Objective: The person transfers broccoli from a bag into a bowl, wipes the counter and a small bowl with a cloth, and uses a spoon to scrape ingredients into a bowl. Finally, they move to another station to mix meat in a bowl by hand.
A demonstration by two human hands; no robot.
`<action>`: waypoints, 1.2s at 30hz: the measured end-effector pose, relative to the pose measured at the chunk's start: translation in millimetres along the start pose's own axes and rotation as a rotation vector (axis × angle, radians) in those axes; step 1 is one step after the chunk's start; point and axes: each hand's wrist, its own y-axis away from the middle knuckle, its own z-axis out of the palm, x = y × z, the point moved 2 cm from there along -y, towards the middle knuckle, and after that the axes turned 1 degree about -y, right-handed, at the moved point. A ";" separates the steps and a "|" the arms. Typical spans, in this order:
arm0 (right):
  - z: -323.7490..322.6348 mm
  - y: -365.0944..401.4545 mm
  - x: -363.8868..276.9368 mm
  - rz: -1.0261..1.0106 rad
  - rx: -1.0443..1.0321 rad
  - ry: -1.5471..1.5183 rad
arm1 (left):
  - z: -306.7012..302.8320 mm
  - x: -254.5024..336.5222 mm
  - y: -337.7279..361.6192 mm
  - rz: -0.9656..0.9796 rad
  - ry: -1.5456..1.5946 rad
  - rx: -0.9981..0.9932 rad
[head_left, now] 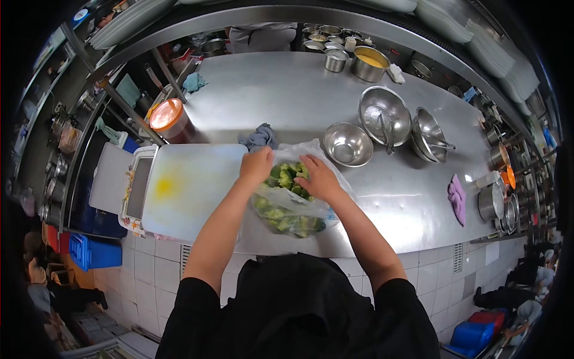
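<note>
A clear plastic bag (281, 208) filled with broccoli florets (286, 178) lies on the steel counter, its mouth facing away from me. My left hand (257, 166) is closed at the bag's left edge, its fingers pressed together on the plastic. On the right side of the opening, my right hand (318, 177) has its fingers spread over the florets and the bag's edge. A grey-blue cloth (259, 137) is just beyond my left hand. To the bag's left lies a white cutting board (194, 188) with a yellow stain.
Steel bowls (348, 145) stand right of the bag, two with utensils. A purple cloth (457, 200) lies farther right. An orange-lidded container (167, 115) is at the back left. Pots (369, 64) line the far edge, below an overhead shelf (299, 13).
</note>
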 end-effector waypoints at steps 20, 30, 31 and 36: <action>30.2 27.8 -9.2 0.241 -0.363 0.092 | -2.5 11.0 101.9 0.093 -0.059 -0.348; 47.2 -23.8 0.4 0.234 -0.348 0.025 | 10.7 8.9 57.4 -0.036 -0.120 -0.155; 48.2 -25.9 11.2 0.249 -0.347 -0.172 | 11.6 10.1 57.0 -0.039 -0.142 -0.185; 55.5 -26.3 51.3 0.344 -0.359 -0.332 | 15.9 10.1 50.2 -0.056 -0.158 -0.246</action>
